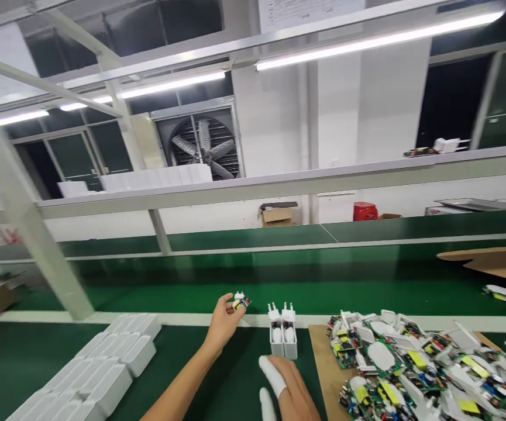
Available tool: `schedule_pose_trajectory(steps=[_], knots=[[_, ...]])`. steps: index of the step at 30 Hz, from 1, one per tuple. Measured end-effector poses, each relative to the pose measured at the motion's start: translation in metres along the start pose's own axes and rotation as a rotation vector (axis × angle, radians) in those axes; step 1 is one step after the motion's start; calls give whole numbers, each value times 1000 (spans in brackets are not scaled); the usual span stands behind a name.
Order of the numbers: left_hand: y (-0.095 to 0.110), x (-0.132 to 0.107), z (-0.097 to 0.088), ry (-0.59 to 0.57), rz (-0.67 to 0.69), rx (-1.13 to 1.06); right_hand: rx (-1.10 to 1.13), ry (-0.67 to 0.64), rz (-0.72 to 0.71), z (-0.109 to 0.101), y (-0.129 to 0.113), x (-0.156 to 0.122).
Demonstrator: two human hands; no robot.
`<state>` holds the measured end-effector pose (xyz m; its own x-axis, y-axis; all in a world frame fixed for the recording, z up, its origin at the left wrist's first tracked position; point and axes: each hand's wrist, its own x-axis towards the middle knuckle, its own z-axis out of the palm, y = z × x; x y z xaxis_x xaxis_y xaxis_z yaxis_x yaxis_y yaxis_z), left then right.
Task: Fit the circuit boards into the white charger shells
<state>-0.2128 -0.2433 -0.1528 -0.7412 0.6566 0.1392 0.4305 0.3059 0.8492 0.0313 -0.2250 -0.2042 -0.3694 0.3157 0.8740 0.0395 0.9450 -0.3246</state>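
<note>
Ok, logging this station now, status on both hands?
Left hand pinches a plug board, raised. Right hand open, flat, near two white housings. Board pile lies to the right, apart.

A green belt [279, 289] runs across the bench. White plastic shells [103, 374] lie in rows at the near left. At the near right, a heap of circuit boards [410, 362] rests on a brown sheet [323, 374]. Beyond a grey shelf rail [279, 182] is a big wall fan [202, 146], with a cardboard box [276, 215] and a red stool [365, 211] on the floor.
</note>
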Motion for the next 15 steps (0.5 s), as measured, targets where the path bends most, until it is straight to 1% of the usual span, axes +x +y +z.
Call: schedule_pose_trajectory(steps=[3, 5, 6, 7, 8, 9, 10, 11, 13, 15], knots=[[-10, -74, -29, -162, 65, -51, 69, -23, -35, -10, -1, 1], [-11, -122, -49, -301, 94, -80, 99, -68, -63, -14, -1, -1], [-9, -142, -59, -373, 106, -86, 103, -99, -87, -16, 0, -2], [-7, -158, -70, -442, 127, -70, 105, -134, -118, -17, 0, -4], [-4, -170, -82, -484, 160, -14, 105, -175, -146, -18, 1, -7], [-1, -178, -93, -488, 201, 76, 107, -220, -162, -18, 0, -10], [2, -182, -105, -451, 238, 183, 112, -266, -159, -18, -1, -14], [4, -182, -117, -373, 261, 293, 118, -313, -137, -18, -3, -19], [4, -175, -140, -135, 234, 453, 125, -407, -60, -17, -7, -28], [-1, -163, -158, 96, 143, 531, 136, -480, -7, -16, -11, -36]])
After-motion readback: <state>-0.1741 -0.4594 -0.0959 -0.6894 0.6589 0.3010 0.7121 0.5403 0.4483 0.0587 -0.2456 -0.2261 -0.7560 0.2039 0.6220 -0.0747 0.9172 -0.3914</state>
